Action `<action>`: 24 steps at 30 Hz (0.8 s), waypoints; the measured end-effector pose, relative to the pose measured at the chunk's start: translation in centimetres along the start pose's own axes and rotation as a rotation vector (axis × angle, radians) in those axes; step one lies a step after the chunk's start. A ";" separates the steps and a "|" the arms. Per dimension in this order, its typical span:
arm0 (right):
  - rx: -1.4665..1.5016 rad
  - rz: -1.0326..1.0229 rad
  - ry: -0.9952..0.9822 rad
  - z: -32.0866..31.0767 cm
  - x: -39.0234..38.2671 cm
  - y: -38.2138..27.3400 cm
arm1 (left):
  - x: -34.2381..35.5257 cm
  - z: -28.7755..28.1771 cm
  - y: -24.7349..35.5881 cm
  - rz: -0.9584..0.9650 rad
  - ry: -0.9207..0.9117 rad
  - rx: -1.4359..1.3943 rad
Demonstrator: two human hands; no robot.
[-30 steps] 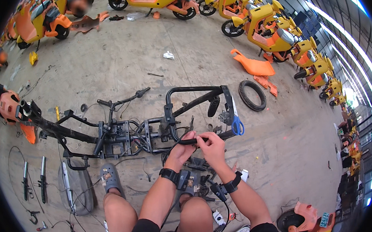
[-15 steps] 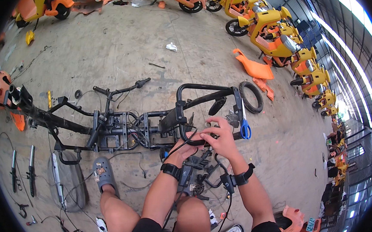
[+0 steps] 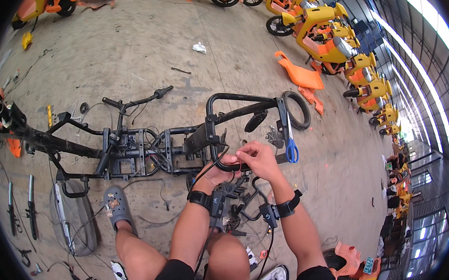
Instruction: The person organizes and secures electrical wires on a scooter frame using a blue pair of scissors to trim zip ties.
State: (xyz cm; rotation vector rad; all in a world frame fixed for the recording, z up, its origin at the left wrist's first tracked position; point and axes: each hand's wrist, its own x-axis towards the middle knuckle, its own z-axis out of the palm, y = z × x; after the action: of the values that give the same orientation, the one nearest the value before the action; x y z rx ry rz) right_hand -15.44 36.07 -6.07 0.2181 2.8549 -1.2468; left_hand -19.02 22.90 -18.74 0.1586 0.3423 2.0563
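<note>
A black scooter frame [image 3: 88, 150] lies across the floor in front of me. My left hand [image 3: 217, 173] is beneath its right-hand looped tube [image 3: 210, 107], fingers curled up beside the tube and a black cable. My right hand [image 3: 255, 158] is pinched at the left fingertips, where a thin red strand shows; exactly what either hand holds is too small to tell. Blue-handled scissors [image 3: 291, 150] hang on the frame just right of my right hand.
Tools and tubes [image 3: 30, 202], a grey padded piece [image 3: 87, 224] and cables lie near my feet. Orange panels [image 3: 299, 75] and a black tyre [image 3: 301, 111] lie beyond the frame. Rows of yellow scooters [image 3: 324, 51] stand behind; a pink-orange scooter [image 3: 355, 274] is at lower right.
My right fingers were raised and more spread half a second ago and are now closed at the left fingertips. The view has shifted slightly; the frame appears in much the same pose.
</note>
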 end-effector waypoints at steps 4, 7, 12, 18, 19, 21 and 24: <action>-0.016 0.030 0.009 0.0 0.1 -0.2 | 0.1 0.2 1.5 0.009 0.033 0.198; 0.061 0.060 0.028 -0.1 0.0 0.2 | 0.6 1.1 1.8 0.037 0.021 0.220; 0.008 -0.033 -0.011 -1.4 -0.9 -0.1 | -0.6 3.9 2.9 0.026 0.101 0.213; -0.296 -0.255 0.032 -2.3 -1.9 -1.4 | -0.1 2.5 2.7 0.032 0.113 0.259; -0.293 -0.271 0.073 -2.0 -1.9 -1.4 | -0.2 2.7 2.8 0.038 0.129 0.260; -0.254 -0.239 0.123 -1.5 -1.9 -1.5 | 0.1 2.3 3.3 0.009 0.092 0.221; -0.172 -0.168 0.160 -1.1 -2.3 -1.0 | 0.0 2.1 3.2 -0.012 0.114 0.165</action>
State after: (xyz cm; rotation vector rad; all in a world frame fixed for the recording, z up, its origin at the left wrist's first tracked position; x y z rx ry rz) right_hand -13.22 35.89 -4.44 0.0794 3.1552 -1.0418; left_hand -21.13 21.85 -15.77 0.1396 0.5829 2.0287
